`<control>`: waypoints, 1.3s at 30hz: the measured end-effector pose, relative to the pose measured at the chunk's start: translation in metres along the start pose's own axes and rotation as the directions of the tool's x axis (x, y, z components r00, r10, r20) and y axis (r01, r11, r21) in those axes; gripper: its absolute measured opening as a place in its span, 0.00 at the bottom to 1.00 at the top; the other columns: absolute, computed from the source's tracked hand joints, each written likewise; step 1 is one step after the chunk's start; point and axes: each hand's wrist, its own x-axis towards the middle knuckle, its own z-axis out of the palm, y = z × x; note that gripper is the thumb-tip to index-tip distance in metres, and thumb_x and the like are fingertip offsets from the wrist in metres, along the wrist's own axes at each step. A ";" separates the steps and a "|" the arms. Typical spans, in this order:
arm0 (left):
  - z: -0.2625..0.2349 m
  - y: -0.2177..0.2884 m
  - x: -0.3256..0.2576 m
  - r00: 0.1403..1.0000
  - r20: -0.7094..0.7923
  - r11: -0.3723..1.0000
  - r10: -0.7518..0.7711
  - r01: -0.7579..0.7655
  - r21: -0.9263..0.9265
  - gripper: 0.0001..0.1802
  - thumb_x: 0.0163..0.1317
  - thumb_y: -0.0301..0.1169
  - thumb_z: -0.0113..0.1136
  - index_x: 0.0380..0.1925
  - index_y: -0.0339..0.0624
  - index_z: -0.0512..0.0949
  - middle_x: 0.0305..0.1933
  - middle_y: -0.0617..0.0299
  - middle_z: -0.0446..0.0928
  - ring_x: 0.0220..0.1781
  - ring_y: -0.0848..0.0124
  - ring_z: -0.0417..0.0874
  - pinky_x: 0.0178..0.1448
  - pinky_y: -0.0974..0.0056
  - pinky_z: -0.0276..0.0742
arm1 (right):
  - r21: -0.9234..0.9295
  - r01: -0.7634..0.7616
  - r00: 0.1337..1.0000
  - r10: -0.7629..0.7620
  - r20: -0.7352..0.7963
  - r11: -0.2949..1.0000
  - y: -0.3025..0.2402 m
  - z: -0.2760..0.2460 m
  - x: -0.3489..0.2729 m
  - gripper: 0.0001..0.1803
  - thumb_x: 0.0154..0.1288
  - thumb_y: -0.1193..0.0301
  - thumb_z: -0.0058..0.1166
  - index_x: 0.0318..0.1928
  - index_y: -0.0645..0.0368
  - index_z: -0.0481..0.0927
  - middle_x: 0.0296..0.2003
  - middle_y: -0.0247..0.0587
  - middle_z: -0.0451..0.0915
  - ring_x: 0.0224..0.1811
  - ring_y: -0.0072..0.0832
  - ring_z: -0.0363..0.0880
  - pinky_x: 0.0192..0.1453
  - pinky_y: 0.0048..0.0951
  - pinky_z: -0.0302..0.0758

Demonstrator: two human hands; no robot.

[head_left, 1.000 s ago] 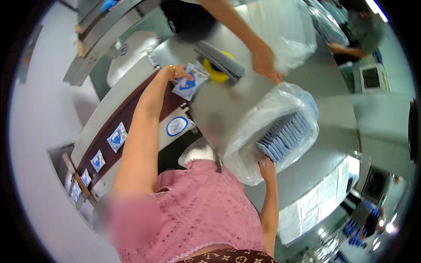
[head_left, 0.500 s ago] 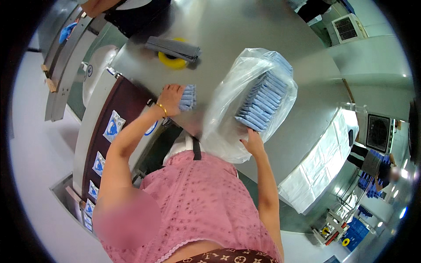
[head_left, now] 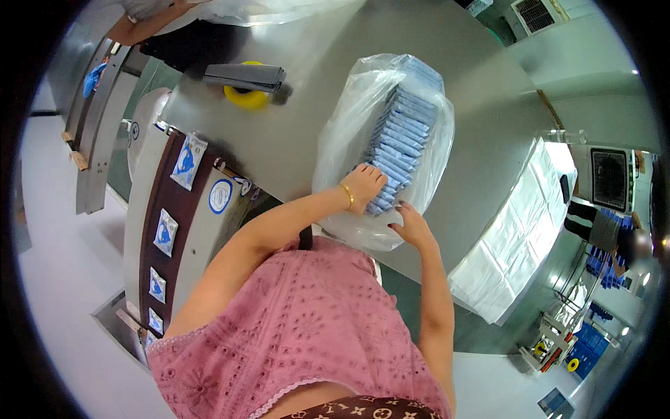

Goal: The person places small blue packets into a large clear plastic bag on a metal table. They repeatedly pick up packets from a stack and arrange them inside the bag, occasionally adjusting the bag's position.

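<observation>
A clear plastic bag (head_left: pixel 333 150) lies on the metal table, with a long row of small blue-and-white packets (head_left: pixel 406 133) standing on edge inside it. At the near end of this row, my left hand (head_left: pixel 366 187) closes over several packets, its fingers bent across their tops. Its grip underneath is hidden. Just to its right, my right hand (head_left: pixel 414 227) is by the row's near end and the bag's edge. Thumb and fingertips there are apart, with nothing visible between them.
To the left, a brown conveyor belt (head_left: pixel 183 241) carries several spaced packets. Farther back on the metal table (head_left: pixel 293 115), folded dark sheets (head_left: pixel 244 75) rest on a yellow ring (head_left: pixel 248 98). White sheeting (head_left: pixel 509 237) covers a surface at right. Another person's arm (head_left: pixel 150 24) reaches in at upper left.
My left hand has moved right from the table's edge by the belt to the bag, bringing its stack of packets to the row. My right hand stays at the bag's near end.
</observation>
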 end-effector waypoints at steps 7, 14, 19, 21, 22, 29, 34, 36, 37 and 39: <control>0.061 0.014 0.004 0.857 -0.457 0.960 0.237 -0.133 0.248 0.36 0.51 0.36 0.62 0.62 0.35 0.68 0.54 0.53 0.68 0.59 0.58 0.68 0.69 0.52 0.60 | -0.145 -0.045 0.966 0.080 0.244 0.988 -0.086 -0.022 0.000 0.14 0.63 0.65 0.54 0.40 0.64 0.79 0.35 0.50 0.82 0.40 0.47 0.82 0.44 0.48 0.76; 0.072 0.025 -0.047 0.962 -0.229 0.985 0.150 -0.166 -0.052 0.17 0.54 0.35 0.60 0.42 0.39 0.73 0.45 0.51 0.75 0.45 0.55 0.79 0.54 0.55 0.75 | 0.083 0.077 0.981 -0.091 0.171 0.994 -0.064 0.048 0.002 0.13 0.64 0.75 0.42 0.43 0.72 0.75 0.45 0.61 0.77 0.49 0.54 0.76 0.52 0.47 0.74; 0.079 0.020 -0.065 0.989 0.077 0.962 -0.126 0.141 -0.234 0.18 0.55 0.38 0.61 0.40 0.36 0.75 0.44 0.44 0.79 0.44 0.51 0.82 0.49 0.52 0.77 | -0.084 0.189 0.967 -0.170 0.190 0.978 -0.061 0.092 0.016 0.17 0.63 0.75 0.41 0.50 0.73 0.72 0.51 0.67 0.73 0.51 0.58 0.75 0.57 0.48 0.72; 0.077 0.018 -0.063 0.979 0.148 0.961 -0.142 0.172 -0.218 0.22 0.53 0.39 0.62 0.43 0.36 0.75 0.47 0.43 0.79 0.47 0.51 0.81 0.51 0.52 0.77 | -0.081 0.105 0.958 -0.079 0.275 0.991 -0.065 0.089 0.021 0.18 0.63 0.75 0.42 0.51 0.74 0.70 0.49 0.71 0.74 0.50 0.61 0.75 0.56 0.50 0.72; 0.075 0.018 -0.063 0.972 0.182 0.959 -0.151 0.188 -0.210 0.23 0.53 0.39 0.63 0.45 0.35 0.75 0.48 0.43 0.79 0.48 0.50 0.81 0.52 0.52 0.77 | -0.088 0.080 0.946 -0.048 0.320 0.993 -0.069 0.084 0.021 0.18 0.63 0.76 0.43 0.52 0.74 0.69 0.49 0.72 0.73 0.51 0.62 0.75 0.56 0.50 0.72; 0.066 0.014 -0.069 0.929 0.338 0.980 -0.150 0.184 -0.071 0.34 0.55 0.45 0.63 0.59 0.40 0.71 0.51 0.46 0.79 0.51 0.52 0.82 0.55 0.49 0.76 | -0.015 -0.271 0.947 0.270 0.175 0.962 -0.076 0.074 0.014 0.26 0.59 0.72 0.57 0.55 0.68 0.65 0.44 0.68 0.76 0.44 0.59 0.78 0.49 0.51 0.75; 0.099 0.005 -0.057 0.840 0.528 0.989 -0.124 0.146 0.001 0.35 0.57 0.50 0.60 0.65 0.54 0.67 0.56 0.50 0.78 0.55 0.54 0.81 0.58 0.50 0.75 | -0.265 -0.059 0.996 0.075 0.050 0.962 -0.102 0.081 0.042 0.21 0.60 0.71 0.56 0.53 0.58 0.68 0.39 0.53 0.78 0.40 0.43 0.82 0.39 0.40 0.79; 0.090 0.008 -0.061 0.851 0.516 0.994 -0.100 0.057 0.098 0.37 0.57 0.51 0.59 0.67 0.57 0.64 0.57 0.51 0.78 0.56 0.54 0.80 0.60 0.49 0.73 | -0.324 -0.073 0.994 0.041 -0.104 0.943 -0.102 0.080 0.050 0.24 0.58 0.70 0.59 0.54 0.56 0.68 0.37 0.47 0.78 0.38 0.39 0.82 0.36 0.37 0.79; 0.087 0.007 -0.063 0.853 0.512 0.994 -0.097 0.054 0.098 0.37 0.58 0.51 0.59 0.68 0.59 0.63 0.58 0.52 0.77 0.56 0.54 0.80 0.61 0.48 0.72 | -0.341 -0.083 0.973 0.003 -0.230 0.937 -0.098 0.076 0.052 0.23 0.58 0.70 0.59 0.54 0.55 0.68 0.36 0.44 0.77 0.37 0.37 0.81 0.35 0.36 0.79; 0.082 0.003 -0.065 0.859 0.502 0.995 -0.099 0.086 0.050 0.37 0.58 0.51 0.58 0.68 0.62 0.63 0.58 0.52 0.77 0.57 0.54 0.80 0.62 0.46 0.70 | -0.404 -0.083 0.934 -0.069 -0.349 0.911 -0.091 0.071 0.053 0.23 0.57 0.70 0.59 0.53 0.54 0.69 0.34 0.39 0.76 0.36 0.35 0.80 0.33 0.34 0.79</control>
